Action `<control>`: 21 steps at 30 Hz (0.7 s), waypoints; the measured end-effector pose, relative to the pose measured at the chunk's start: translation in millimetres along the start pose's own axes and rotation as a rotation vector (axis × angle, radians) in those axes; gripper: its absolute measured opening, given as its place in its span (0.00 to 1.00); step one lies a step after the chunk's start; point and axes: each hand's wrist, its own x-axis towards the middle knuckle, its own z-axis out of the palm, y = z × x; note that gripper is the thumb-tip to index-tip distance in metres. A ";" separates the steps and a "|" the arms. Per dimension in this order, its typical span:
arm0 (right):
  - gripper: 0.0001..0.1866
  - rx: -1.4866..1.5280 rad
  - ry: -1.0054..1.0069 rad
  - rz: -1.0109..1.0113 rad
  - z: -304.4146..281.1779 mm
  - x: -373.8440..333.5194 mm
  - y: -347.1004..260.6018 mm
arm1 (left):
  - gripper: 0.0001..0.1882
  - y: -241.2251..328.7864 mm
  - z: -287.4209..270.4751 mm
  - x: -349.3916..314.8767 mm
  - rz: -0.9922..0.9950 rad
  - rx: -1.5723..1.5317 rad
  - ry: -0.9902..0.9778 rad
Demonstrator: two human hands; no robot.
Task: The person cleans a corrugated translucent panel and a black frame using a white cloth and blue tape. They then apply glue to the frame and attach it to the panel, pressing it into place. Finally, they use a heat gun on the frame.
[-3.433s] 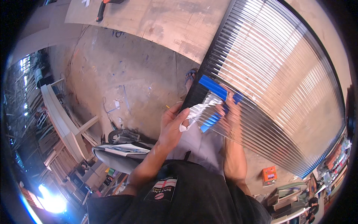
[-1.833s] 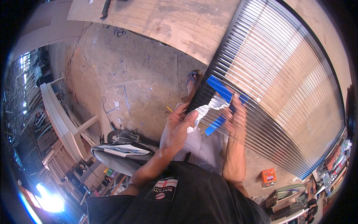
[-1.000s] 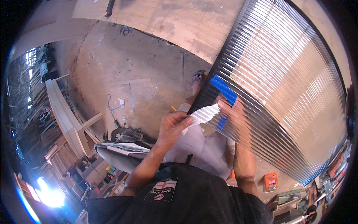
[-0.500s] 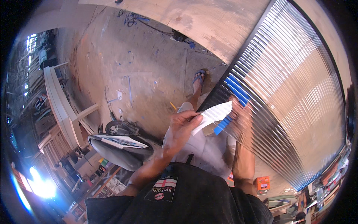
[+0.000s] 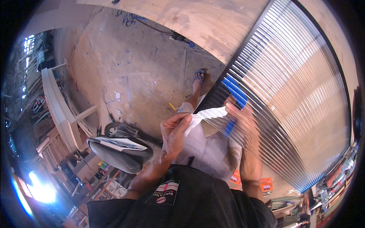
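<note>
A folded strip of white paper (image 5: 209,113) is stretched between my two hands, over my lap. My left hand (image 5: 175,130) pinches its near left end between thumb and fingers. The fingertips of my right hand (image 5: 237,111) grip the far right end; that hand is partly blurred. A ribbed see-through panel with a dark frame (image 5: 292,95) lies right beside and overlapping my right hand and forearm. Blue tape (image 5: 235,91) shows at the panel's edge just beyond my right hand. A smaller blue piece (image 5: 229,127) shows below the fingers; whether the hand holds it I cannot tell.
A large wooden board (image 5: 194,22) spans the far side. At left stand a motorbike seat (image 5: 118,155) with papers on it and a pale wooden frame (image 5: 61,108). An orange box (image 5: 266,184) sits by my right elbow. Blue scraps litter the floor (image 5: 129,64).
Both hands have shifted slightly left with the paper. The paper, flat before, now looks folded or twisted into a narrower strip.
</note>
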 end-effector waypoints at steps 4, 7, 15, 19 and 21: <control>0.15 0.093 0.008 -0.022 -2.0 2.7 4.2 | 0.10 -3.7 0.0 4.0 -0.069 -0.096 -0.084; 0.16 0.109 -0.012 -0.022 -4.4 4.8 9.9 | 0.10 -3.6 3.9 -0.7 -0.083 -0.042 -0.098; 0.16 0.121 0.002 -0.019 -2.9 1.0 12.9 | 0.11 4.1 8.9 -1.4 -0.094 -0.040 -0.060; 0.16 0.124 0.011 -0.020 -4.5 -2.5 12.7 | 0.11 2.0 7.4 -2.2 -0.046 -0.082 -0.021; 0.16 0.137 0.004 -0.023 -6.1 -1.3 12.3 | 0.11 -3.5 8.5 -1.3 -0.031 -0.079 0.001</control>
